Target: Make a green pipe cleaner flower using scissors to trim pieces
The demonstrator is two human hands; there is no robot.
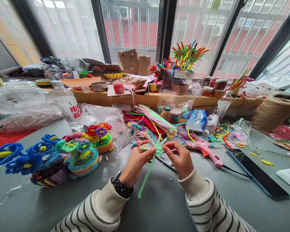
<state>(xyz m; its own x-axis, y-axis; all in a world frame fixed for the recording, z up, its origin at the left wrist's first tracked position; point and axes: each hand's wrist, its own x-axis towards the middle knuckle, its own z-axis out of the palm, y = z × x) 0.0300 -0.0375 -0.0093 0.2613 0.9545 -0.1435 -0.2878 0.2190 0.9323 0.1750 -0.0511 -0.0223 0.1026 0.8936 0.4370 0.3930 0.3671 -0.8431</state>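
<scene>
Between my hands, above the grey table, is a light green pipe cleaner flower [159, 149] with a coiled centre, loops fanning upward and one long tail hanging down. My left hand [138, 158] is closed, pinching it from the left between thumb and fingers. On the other side, my right hand [179, 158] pinches its right part with thumb and forefinger. Scissors [168, 162] lie on the table just behind my hands, partly hidden. A pink glue gun [207, 151] rests to the right of my right hand.
Finished pipe cleaner flower pots [84, 161] stand at the left, with blue flowers [41, 148] leaning out. Bundled pipe cleaners [157, 120] lie behind my hands. A phone [256, 170] and twine spool [275, 111] are at the right. Water bottles [66, 101] stand near the wooden ledge [94, 98].
</scene>
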